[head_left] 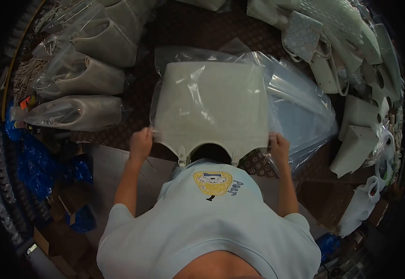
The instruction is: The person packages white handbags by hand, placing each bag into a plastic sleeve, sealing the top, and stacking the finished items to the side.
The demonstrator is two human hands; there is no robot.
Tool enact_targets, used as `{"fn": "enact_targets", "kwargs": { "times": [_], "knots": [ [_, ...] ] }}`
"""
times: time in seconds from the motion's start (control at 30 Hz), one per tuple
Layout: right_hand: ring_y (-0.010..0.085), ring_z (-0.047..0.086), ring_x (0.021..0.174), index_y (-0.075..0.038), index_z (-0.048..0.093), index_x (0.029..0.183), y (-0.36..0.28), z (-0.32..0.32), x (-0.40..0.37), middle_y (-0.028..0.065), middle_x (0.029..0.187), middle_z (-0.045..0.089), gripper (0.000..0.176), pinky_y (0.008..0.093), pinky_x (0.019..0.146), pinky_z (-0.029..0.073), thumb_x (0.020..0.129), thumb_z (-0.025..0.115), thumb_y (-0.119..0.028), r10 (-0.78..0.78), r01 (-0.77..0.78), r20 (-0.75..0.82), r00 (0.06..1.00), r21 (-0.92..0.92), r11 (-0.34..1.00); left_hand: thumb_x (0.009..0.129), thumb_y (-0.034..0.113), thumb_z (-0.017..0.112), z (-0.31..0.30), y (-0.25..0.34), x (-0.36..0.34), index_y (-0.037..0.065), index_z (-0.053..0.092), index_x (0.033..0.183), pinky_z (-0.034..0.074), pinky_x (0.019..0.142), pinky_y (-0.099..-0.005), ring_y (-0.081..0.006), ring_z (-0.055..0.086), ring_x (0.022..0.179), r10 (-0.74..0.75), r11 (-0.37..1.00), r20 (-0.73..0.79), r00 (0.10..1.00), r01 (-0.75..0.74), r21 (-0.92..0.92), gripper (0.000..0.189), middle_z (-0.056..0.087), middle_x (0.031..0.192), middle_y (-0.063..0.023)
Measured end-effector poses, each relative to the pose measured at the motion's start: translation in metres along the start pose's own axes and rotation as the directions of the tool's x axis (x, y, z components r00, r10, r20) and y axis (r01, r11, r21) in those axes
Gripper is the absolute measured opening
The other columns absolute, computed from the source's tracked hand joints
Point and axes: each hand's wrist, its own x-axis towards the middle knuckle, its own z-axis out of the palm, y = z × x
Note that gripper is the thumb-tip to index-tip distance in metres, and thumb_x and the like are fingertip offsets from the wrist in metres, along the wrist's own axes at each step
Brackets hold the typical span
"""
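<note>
Clear plastic (162, 56) is drawn over the pale bag (211, 100), in front of the torso, its sides apparently pinched between curled fingers of the left hand (141, 143) and right hand (280, 148). The film could be split by uneven tugging. "Pear" seems printed on the shirt (202, 218).

Centre: 1 pale bag (214, 97), 2 buckled tabs (182, 156). Left: at least 4 wrapped bags (74, 113). Far right: 1 patterned bag (302, 36). Other light bags (358, 114), right: overlapping, count unclear. Clear sleeves (300, 109), right: stacked, count unclear.
</note>
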Motion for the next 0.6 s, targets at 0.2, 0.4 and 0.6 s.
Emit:
{"fn": "enact_targets", "kwargs": {
  "times": [0.2,0.4,0.6],
  "knots": [
    [0.007,0.053,0.048,-0.003,0.066,0.077,-0.197,-0.118,0.033,0.0024,0.054,0.057,0.035,0.02,0.043,0.036,0.089,0.053,-0.033,-0.221,0.221,-0.003,0.975,-0.025,0.975,0.091,0.035,0.043,-0.194,0.136,-0.007,0.001,0.061,0.07,0.043,0.053,-0.0377,-0.0267,0.059,0.054,0.104,0.985,-0.075,0.992,-0.092,0.149,0.045,0.059,0.06,-0.0157],
    [0.0077,0.053,0.048,0.0,0.063,0.068,-0.251,-0.131,0.033,0.0014,0.053,0.055,0.038,0.0216,0.042,0.037,0.086,0.056,-0.033,-0.358,0.351,-0.01,0.934,-0.18,0.919,0.09,0.033,0.043,-0.236,0.151,0.015,0.0,0.062,0.069,0.044,0.055,-0.0321,-0.0207,0.06,0.054,0.026,0.995,-0.086,0.996,-0.017,0.098,0.044,0.059,0.055,-0.0098],
    [0.0104,0.052,0.046,0.002,0.062,0.07,-0.239,-0.136,0.033,0.0042,0.052,0.054,0.037,0.0249,0.044,0.041,0.084,0.058,-0.031,-0.222,0.246,0.109,0.969,-0.341,0.907,0.089,0.03,0.043,-0.224,0.132,0.019,0.0,0.064,0.077,0.044,0.056,-0.0324,-0.0205,0.06,0.054,0.002,0.977,0.096,0.995,-0.023,0.212,0.039,0.06,0.058,-0.0104]
  ]
}}
